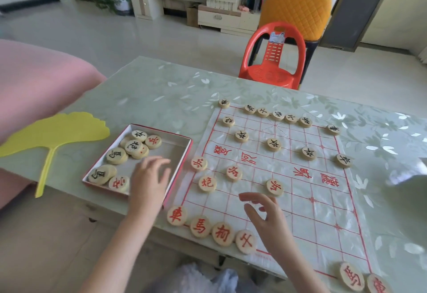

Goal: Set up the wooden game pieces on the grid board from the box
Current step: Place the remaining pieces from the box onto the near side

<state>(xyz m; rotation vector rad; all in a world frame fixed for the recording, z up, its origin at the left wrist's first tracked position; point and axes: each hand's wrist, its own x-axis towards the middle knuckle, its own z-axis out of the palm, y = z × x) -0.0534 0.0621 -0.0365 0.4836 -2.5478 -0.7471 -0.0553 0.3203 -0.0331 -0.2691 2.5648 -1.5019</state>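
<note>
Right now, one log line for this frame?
left hand: open over box | right hand: empty above board | pieces: some in box

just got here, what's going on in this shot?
A person is setting up wooden pieces on the grid board. The left hand reaches open into the box, where several pieces are left. The right hand hovers empty over the board's near rows. The far side looks mostly filled; the near row has four pieces at left and two at right, with a gap between.
</note>
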